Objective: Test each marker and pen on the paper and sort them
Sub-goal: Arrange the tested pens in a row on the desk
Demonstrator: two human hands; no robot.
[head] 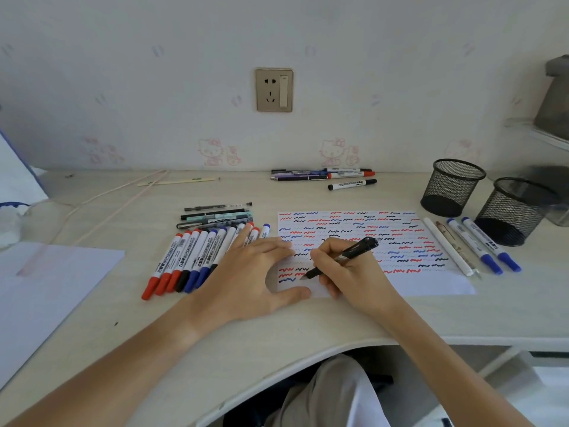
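Observation:
A white paper sheet point(431, 283) covered in red, blue and black squiggles lies on the desk. My right hand point(348, 269) grips a black pen point(354, 251) with its tip on the sheet's lower left part. My left hand point(249, 272) lies flat, fingers spread, pressing the sheet's left edge. Left of the paper is a row of several whiteboard markers point(187, 260) with red, black and blue caps, and a few pens point(215, 215) lie above them. Right of the paper lie two blue-capped markers point(483, 245) and thin pens point(446, 246).
Two black mesh pen cups point(452, 188) point(514, 211) stand at the right. Another group of pens and markers point(332, 177) lies by the wall. Blank paper sheets point(46, 288) sit at the left, with a cable point(101, 204) across the desk.

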